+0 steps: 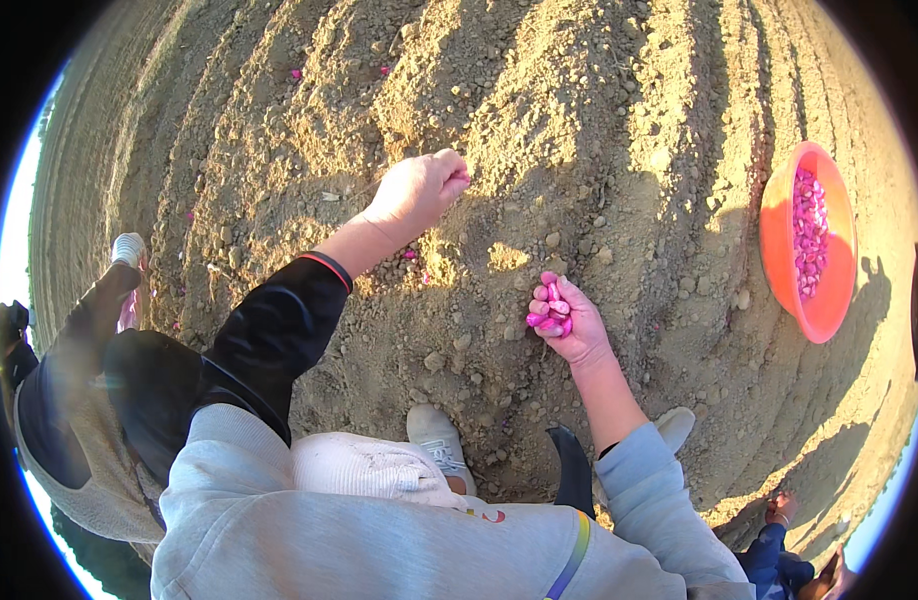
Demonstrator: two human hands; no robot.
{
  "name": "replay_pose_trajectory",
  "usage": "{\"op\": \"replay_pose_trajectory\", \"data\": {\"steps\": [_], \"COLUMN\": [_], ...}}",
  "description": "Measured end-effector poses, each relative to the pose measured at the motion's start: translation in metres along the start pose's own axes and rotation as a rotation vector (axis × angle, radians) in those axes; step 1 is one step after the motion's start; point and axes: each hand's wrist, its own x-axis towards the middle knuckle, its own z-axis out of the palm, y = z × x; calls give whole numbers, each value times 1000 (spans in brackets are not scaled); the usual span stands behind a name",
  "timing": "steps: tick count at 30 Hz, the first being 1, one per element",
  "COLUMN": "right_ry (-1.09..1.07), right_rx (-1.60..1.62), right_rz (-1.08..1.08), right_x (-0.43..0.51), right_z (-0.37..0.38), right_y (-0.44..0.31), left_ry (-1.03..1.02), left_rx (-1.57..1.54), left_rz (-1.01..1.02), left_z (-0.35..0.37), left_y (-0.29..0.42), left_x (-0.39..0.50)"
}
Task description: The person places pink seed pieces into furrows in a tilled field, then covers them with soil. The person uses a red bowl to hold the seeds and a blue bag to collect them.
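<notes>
Reaching out over the furrowed soil, my left hand has its fingers curled together. Pink shows at its fingertips; whether a piece is pinched there is unclear. Lower and to the right, my right hand holds several bright pink pieces, which look like coated garlic cloves, in its curled fingers. A few similar pink pieces lie on the soil, one just below my left wrist and others farther up. An orange plastic basin at the right contains many more pink cloves.
Ridges and clods of dry soil run away ahead. My shoe stands below, beside a dark curved object. A co-worker's gloved hand is at far left; another person's hand is at lower right.
</notes>
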Motion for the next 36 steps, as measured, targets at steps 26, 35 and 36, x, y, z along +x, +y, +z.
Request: {"op": "replay_pose_trajectory", "data": {"steps": [26,35,36], "right_ry": [-61,-247,-239], "right_rx": [271,233,258], "right_rz": [-481,-500,-490], "right_x": [-28,-37,-44], "right_z": [36,20,16], "right_y": [-48,-64,-70], "left_ry": [-477,-341,-481], "left_rx": [-532,-556,-288], "left_rz": [113,-56,61], "left_z": [78,70,69], "left_y": [116,130,126], "left_x": [-3,-15,-17]}}
